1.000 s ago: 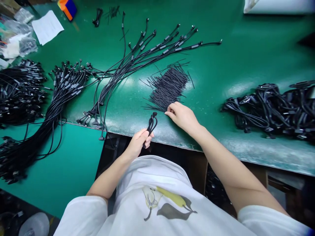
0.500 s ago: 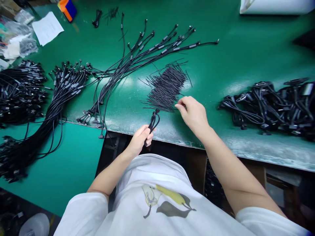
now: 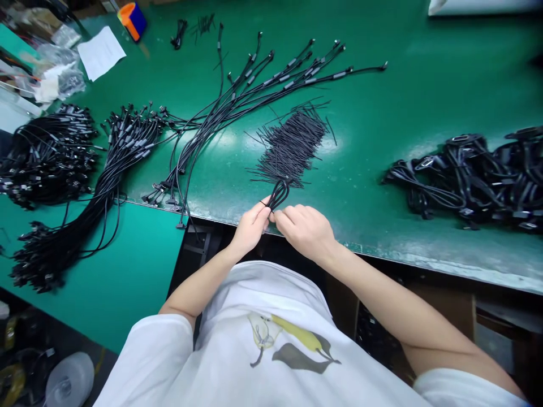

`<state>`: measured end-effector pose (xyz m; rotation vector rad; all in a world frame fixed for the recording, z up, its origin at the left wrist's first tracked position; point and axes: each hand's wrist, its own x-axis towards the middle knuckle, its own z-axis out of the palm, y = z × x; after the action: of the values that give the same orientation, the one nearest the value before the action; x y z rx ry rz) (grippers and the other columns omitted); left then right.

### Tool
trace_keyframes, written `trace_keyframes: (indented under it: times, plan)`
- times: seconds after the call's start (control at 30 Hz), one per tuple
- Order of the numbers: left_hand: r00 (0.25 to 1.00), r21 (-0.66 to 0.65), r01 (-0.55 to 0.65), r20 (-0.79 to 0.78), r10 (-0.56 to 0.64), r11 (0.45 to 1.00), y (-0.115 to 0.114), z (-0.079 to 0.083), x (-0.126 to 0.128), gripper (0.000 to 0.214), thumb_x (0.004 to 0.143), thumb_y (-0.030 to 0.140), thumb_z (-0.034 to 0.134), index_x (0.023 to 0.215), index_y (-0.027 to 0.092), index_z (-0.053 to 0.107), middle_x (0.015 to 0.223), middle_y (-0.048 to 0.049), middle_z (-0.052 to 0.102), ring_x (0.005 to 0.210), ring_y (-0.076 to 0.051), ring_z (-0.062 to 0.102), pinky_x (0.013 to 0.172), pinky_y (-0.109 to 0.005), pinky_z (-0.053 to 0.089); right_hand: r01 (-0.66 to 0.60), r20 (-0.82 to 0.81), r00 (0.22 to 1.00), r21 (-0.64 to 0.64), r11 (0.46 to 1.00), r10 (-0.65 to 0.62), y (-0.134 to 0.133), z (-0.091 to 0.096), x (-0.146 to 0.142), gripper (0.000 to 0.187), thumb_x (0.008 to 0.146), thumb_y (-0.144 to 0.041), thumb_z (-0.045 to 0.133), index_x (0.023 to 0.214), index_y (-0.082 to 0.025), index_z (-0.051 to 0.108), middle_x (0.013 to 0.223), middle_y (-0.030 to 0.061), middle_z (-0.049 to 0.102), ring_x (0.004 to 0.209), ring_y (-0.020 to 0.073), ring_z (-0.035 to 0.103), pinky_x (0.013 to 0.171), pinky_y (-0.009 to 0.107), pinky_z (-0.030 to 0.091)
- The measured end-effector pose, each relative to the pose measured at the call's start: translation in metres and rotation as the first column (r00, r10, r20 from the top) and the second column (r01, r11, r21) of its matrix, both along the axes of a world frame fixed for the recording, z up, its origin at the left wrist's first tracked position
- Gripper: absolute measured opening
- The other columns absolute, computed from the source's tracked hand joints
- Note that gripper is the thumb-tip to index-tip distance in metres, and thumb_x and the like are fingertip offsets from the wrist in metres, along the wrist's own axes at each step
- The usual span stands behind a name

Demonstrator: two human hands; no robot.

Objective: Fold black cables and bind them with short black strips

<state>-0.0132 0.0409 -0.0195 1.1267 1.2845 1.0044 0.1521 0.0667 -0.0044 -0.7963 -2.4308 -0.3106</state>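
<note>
A looped black cable (image 3: 279, 195) is pinched in my left hand (image 3: 249, 227), its loops pointing away from me at the table's front edge. My right hand (image 3: 306, 229) is closed right beside it, fingertips against the cable's near side. A thin black twist tie crosses the cable between the two hands; its far end is hidden by my right fingers. Just beyond the loops lies a pile of short black twist ties (image 3: 292, 144), which the loops' tip overlaps in view.
Loose black cables (image 3: 212, 124) fan across the green table (image 3: 407, 102). Thick cable bundles (image 3: 108, 175) lie at left, and a heap of coiled cables (image 3: 470, 181) at right. At the back left are a paper sheet (image 3: 102, 53) and an orange-and-blue object (image 3: 132, 21).
My right hand has come from the edge of the twist tie pile to the looped cable, with a twist tie now across it. My left hand has shifted slightly right and up with the cable.
</note>
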Motion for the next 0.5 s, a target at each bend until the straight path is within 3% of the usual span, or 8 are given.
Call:
trace_keyframes:
  times: [0.07,0.13,0.17,0.3,0.4,0.5]
  plan:
    - [0.991,0.025,0.060,-0.124,-0.056,0.998,0.000,0.001,-0.001,0.048,0.096,0.037,0.045,0.136,0.015,0.058,0.071,-0.0003,0.060,0.060,-0.011,0.047,0.063,-0.024,0.043,-0.155,0.059,0.987,0.117,0.981,0.149,0.005,0.004,0.002,0.026,0.097,-0.010,0.044,0.087,-0.013,0.068,0.087,0.0075,0.067,0.078,0.0161,0.053,0.068,0.031,0.035]
    - [0.969,0.035,0.132,-0.214,-0.122,0.991,-0.002,0.004,-0.003,0.044,0.095,0.036,0.045,0.132,0.017,0.062,0.079,-0.0036,0.066,0.069,-0.014,0.054,0.070,-0.027,0.047,-0.291,0.121,0.954,0.137,0.947,0.276,0.010,0.008,0.004,0.028,0.098,-0.009,0.041,0.094,-0.012,0.068,0.105,0.0107,0.067,0.095,0.0174,0.055,0.075,0.031,0.038]
    - [0.959,0.029,0.165,-0.238,-0.153,0.986,-0.004,0.006,-0.004,0.043,0.095,0.035,0.045,0.130,0.017,0.063,0.079,-0.0040,0.066,0.072,-0.015,0.056,0.071,-0.027,0.047,-0.329,0.145,0.939,0.128,0.936,0.311,0.012,0.009,0.005,0.028,0.098,-0.009,0.040,0.091,-0.011,0.068,0.105,0.0111,0.067,0.096,0.0179,0.055,0.075,0.032,0.038]
    - [0.944,-0.049,0.250,-0.210,-0.254,0.967,-0.010,0.009,-0.009,0.041,0.096,0.033,0.042,0.124,0.015,0.065,0.064,0.0013,0.055,0.061,-0.012,0.047,0.063,-0.023,0.042,-0.334,0.174,0.931,0.054,0.941,0.321,0.014,0.010,0.008,0.028,0.098,-0.010,0.041,0.080,-0.014,0.063,0.079,0.0068,0.061,0.072,0.0161,0.049,0.068,0.031,0.037]
    - [0.946,-0.087,0.280,-0.148,-0.290,0.956,-0.011,0.005,-0.012,0.038,0.095,0.032,0.043,0.115,0.012,0.068,0.059,0.0047,0.044,0.055,-0.008,0.038,0.056,-0.021,0.034,-0.324,0.207,0.928,0.031,0.946,0.311,0.009,0.013,0.008,0.025,0.096,-0.007,0.041,0.087,-0.013,0.063,0.080,0.0062,0.059,0.069,0.0159,0.047,0.069,0.030,0.037]
    - [0.955,-0.135,0.269,-0.094,-0.283,0.954,-0.010,-0.001,-0.013,0.038,0.093,0.030,0.045,0.118,0.010,0.066,0.058,0.0059,0.040,0.054,-0.007,0.036,0.054,-0.020,0.031,-0.313,0.292,0.915,0.074,0.947,0.280,0.003,0.016,0.007,0.026,0.094,-0.004,0.038,0.099,-0.008,0.063,0.086,0.0087,0.060,0.076,0.0173,0.050,0.072,0.032,0.039]
